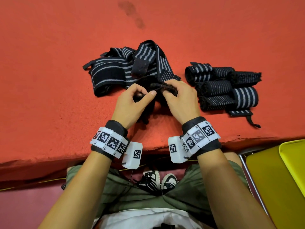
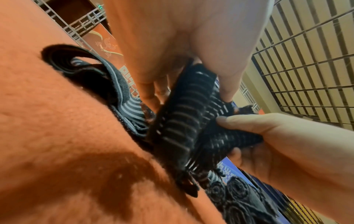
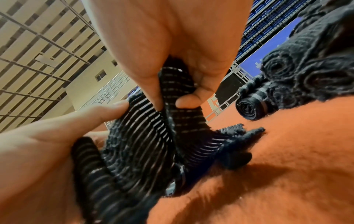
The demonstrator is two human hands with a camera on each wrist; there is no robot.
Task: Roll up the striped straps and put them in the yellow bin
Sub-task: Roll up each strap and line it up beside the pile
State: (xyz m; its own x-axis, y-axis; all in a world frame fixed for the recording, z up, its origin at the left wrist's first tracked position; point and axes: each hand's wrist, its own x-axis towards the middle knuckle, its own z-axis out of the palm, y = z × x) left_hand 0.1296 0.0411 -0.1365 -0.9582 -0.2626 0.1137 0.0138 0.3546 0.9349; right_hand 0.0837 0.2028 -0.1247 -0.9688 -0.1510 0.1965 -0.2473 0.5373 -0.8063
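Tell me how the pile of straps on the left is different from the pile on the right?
The left pile lies loose and unrolled, its straps flopped across each other; the right pile is wound into tight rolls lying side by side. The left pile reaches the strap that both hands are pinching; the right pile sits apart, untouched. Both are dark with pale stripes and rest on the red carpet.

Bare forearms, black wristbands (image 1: 115,125) ringed with white tag-printed blocks (image 1: 108,141) — olive shorts (image 1: 143,200), white shirt (image 1: 145,219), black-and-white sneakers (image 1: 151,178).
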